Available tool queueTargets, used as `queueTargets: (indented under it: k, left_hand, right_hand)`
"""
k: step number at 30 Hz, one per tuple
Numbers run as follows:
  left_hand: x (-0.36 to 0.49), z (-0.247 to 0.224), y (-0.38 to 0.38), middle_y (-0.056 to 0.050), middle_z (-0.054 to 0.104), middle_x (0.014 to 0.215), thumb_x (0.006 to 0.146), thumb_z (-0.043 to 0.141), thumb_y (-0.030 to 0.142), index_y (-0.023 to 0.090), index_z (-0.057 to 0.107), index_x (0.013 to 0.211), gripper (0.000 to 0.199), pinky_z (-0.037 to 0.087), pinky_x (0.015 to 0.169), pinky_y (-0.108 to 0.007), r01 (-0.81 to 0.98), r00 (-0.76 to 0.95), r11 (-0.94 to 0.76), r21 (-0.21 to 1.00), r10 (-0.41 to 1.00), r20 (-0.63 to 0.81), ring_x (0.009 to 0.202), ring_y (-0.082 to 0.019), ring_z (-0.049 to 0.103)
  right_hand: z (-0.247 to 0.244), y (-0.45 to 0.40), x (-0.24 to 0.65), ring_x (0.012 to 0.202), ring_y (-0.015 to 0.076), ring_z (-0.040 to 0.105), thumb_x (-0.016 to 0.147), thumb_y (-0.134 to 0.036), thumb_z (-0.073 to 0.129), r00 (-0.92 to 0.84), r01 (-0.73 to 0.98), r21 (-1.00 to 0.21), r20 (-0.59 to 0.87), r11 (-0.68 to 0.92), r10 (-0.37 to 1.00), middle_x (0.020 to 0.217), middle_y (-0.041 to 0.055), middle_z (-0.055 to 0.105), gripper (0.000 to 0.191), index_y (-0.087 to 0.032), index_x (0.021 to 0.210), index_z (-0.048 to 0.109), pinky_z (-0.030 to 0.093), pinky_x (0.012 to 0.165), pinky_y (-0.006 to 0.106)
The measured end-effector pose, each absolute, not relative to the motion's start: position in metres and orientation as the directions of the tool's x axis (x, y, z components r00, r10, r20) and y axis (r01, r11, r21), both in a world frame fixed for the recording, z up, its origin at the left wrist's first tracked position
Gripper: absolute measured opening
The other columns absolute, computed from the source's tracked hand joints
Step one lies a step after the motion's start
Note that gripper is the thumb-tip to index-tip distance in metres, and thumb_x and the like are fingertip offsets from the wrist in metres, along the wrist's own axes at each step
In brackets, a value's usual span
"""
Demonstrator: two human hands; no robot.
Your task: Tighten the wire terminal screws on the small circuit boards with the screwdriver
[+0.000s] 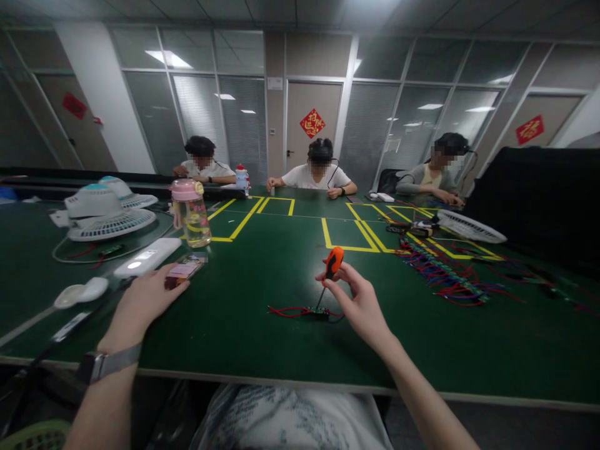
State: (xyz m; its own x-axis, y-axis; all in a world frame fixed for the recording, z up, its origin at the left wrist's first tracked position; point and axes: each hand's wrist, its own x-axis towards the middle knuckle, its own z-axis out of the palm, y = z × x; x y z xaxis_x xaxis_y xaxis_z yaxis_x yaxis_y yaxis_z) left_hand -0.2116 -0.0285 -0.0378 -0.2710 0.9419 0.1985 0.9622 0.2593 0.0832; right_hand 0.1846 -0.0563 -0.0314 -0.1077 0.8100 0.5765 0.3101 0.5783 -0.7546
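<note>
My right hand (354, 297) pinches the orange and black handle of a screwdriver (334, 262). The screwdriver leans slightly, its thin tip down at a small green circuit board (315, 310) with red wires spreading to the left and a dark wire at its right. My left hand (152, 297) rests on the green table and is closed at the edge of a flat card-like object (185, 269) with a colourful picture. Its fingers are partly hidden behind that object.
A pink-lidded bottle (192, 215), a white device (147, 257) and fan parts (110, 212) stand at the left. Wired boards (445, 275) lie in a long row at the right, near a white grille (471, 226). Yellow tape (349, 247) marks the table (262, 350). Three people sit opposite.
</note>
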Motion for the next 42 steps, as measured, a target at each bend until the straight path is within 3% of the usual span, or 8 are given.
queueTargets:
  k: [10, 21, 29, 36, 42]
  left_hand:
    - [-0.215, -0.042, -0.026, -0.019, 0.061, 0.119, 0.087, 0.034, 0.054, 0.013, 0.039, 0.14, 0.067, 0.046, 0.086, -0.04, 0.962, -0.271, 0.269, 0.04, 0.943, 0.195, 0.104, -0.035, 0.06]
    - [-0.219, -0.044, -0.025, -0.018, 0.06, 0.117, 0.089, 0.035, 0.049, 0.022, 0.051, 0.132, 0.053, 0.045, 0.084, -0.042, 0.975, -0.221, 0.219, 0.027, 0.959, 0.18, 0.103, -0.036, 0.058]
    - [-0.21, -0.04, -0.03, -0.021, 0.06, 0.119, 0.088, 0.035, 0.051, 0.015, 0.037, 0.14, 0.063, 0.045, 0.083, -0.041, 0.963, -0.269, 0.265, 0.05, 0.938, 0.218, 0.104, -0.038, 0.059]
    - [-0.212, -0.04, -0.028, -0.023, 0.058, 0.121, 0.088, 0.035, 0.05, 0.01, 0.051, 0.127, 0.058, 0.044, 0.088, -0.043, 0.969, -0.246, 0.242, 0.043, 0.954, 0.17, 0.111, -0.038, 0.055]
    - [-0.211, -0.042, -0.03, -0.025, 0.05, 0.133, 0.089, 0.036, 0.049, 0.008, 0.034, 0.141, 0.067, 0.042, 0.091, -0.046, 0.963, -0.269, 0.259, 0.077, 0.941, 0.206, 0.118, -0.04, 0.05]
  right_hand:
    - [-0.026, -0.06, 0.184, 0.094, 0.0228, 0.066, 0.085, -0.027, 0.058, -0.125, 0.303, -0.755, 0.573, 0.581, 0.81, 0.094, 0.0087, 0.073, 0.019, -0.017, 0.101, 0.063, 0.047, 0.089, 0.037]
    - [-0.024, -0.061, 0.184, 0.096, 0.0242, 0.065, 0.086, -0.03, 0.057, -0.118, 0.333, -0.743, 0.578, 0.58, 0.808, 0.093, 0.009, 0.074, 0.017, -0.018, 0.095, 0.065, 0.049, 0.087, 0.037]
    - [-0.026, -0.06, 0.184, 0.089, 0.0224, 0.066, 0.086, -0.028, 0.057, -0.122, 0.328, -0.753, 0.565, 0.571, 0.816, 0.094, 0.0091, 0.073, 0.022, -0.017, 0.104, 0.061, 0.048, 0.086, 0.036]
    - [-0.03, -0.058, 0.185, 0.093, 0.0234, 0.066, 0.086, -0.029, 0.057, -0.115, 0.328, -0.747, 0.575, 0.578, 0.81, 0.096, 0.0094, 0.072, 0.02, -0.017, 0.101, 0.061, 0.048, 0.087, 0.037]
    - [-0.03, -0.059, 0.186, 0.093, 0.024, 0.065, 0.086, -0.03, 0.057, -0.115, 0.339, -0.749, 0.567, 0.569, 0.816, 0.097, 0.01, 0.072, 0.02, -0.017, 0.101, 0.061, 0.048, 0.087, 0.039]
